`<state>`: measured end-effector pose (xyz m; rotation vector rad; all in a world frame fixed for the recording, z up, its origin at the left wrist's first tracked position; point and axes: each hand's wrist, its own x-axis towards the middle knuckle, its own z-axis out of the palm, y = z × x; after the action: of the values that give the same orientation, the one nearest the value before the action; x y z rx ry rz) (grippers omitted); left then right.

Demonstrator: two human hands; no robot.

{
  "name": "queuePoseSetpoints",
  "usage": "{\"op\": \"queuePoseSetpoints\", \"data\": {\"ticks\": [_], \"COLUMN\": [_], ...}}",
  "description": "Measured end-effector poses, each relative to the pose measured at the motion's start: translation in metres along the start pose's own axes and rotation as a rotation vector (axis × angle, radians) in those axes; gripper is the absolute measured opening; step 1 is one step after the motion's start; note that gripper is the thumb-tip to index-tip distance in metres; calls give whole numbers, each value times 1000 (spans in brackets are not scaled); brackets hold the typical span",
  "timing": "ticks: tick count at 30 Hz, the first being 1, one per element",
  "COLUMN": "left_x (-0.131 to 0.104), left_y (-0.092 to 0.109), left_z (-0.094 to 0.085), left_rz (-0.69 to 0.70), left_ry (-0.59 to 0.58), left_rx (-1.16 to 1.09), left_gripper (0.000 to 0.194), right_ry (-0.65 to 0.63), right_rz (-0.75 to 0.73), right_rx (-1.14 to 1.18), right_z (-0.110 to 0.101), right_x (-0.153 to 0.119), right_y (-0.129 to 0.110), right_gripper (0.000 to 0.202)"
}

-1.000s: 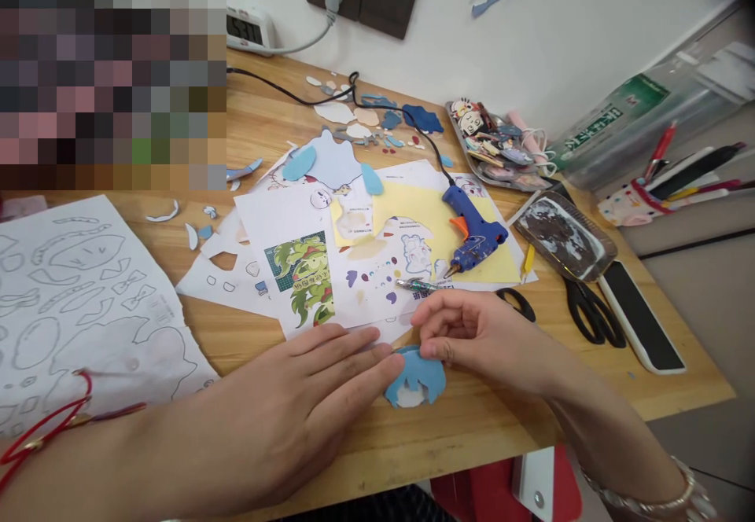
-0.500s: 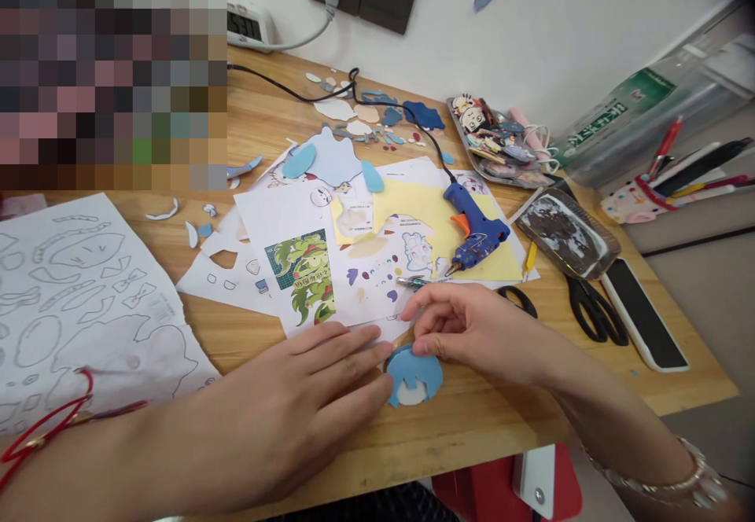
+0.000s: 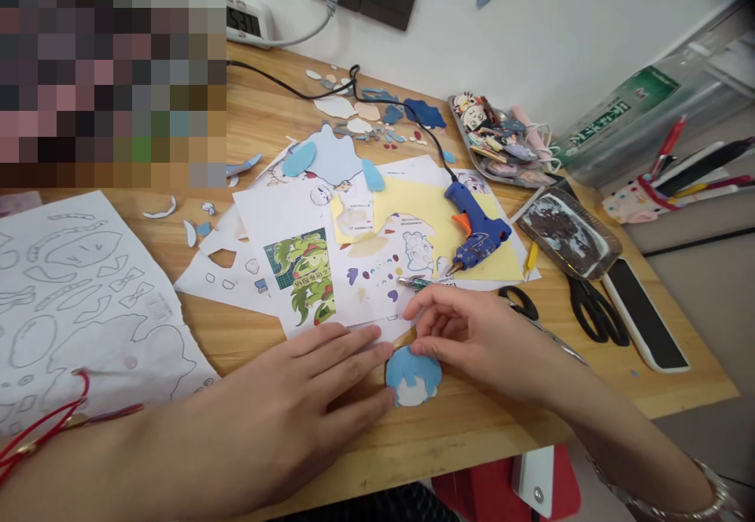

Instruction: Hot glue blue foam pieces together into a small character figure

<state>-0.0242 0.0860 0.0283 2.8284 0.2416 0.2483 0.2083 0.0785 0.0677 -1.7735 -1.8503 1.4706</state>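
Observation:
A round light-blue and white cut-out [image 3: 416,368], shaped like a head of hair above a white face, lies on the wooden table near its front edge. My left hand [image 3: 307,396] stretches in from the left, fingers out flat, with its fingertips against the cut-out's left side. At the upper right edge of the cut-out, my right hand [image 3: 465,333] has its thumb and curled fingers closed on the rim. Just beyond the right hand lies a pen [image 3: 411,281]. A blue hot glue gun [image 3: 476,227] rests on yellow paper [image 3: 406,196] further back.
Left lies a sheet of outlined shapes [image 3: 88,286]. Black-handled scissors [image 3: 595,310], a white-edged phone-like slab [image 3: 649,317] and a plastic tray [image 3: 569,231] are at right. Behind are foam scraps [image 3: 333,107], a tray of cut-outs [image 3: 501,141] and a pen holder [image 3: 634,200].
The blue hair piece sits flatter and more evenly over the white face piece. Both hands have barely moved.

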Motion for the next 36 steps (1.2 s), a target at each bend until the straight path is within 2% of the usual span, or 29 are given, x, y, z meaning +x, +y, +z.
{"op": "queuePoseSetpoints", "data": {"ticks": [9,13,17,22,29,36], "left_x": [2,1,0,0,1,4], "left_y": [0,0,0,0,-1,1], "left_z": [-1,0,1,1,-2,-7], "left_rz": [-13,-9,-10,-14,6,13], "left_ry": [9,11,11,16,-8,-28], "left_rx": [-16,-12,-6,-9,2,-7], "left_gripper": [41,42,43,43,42,43], "right_ry": [101,164,156,271,360,343], "right_rz": [-143,-261,-352,-425,-451,-418], "right_rx": [-226,-335,-336,-360,-440,-451], "right_z": [6,6,6,17,31,26], "right_x": [-4,-11,-23,-34,-37,-43], "right_y": [-1,3,10,21,30,27], "right_gripper": [13,11,14,15,19,25]}}
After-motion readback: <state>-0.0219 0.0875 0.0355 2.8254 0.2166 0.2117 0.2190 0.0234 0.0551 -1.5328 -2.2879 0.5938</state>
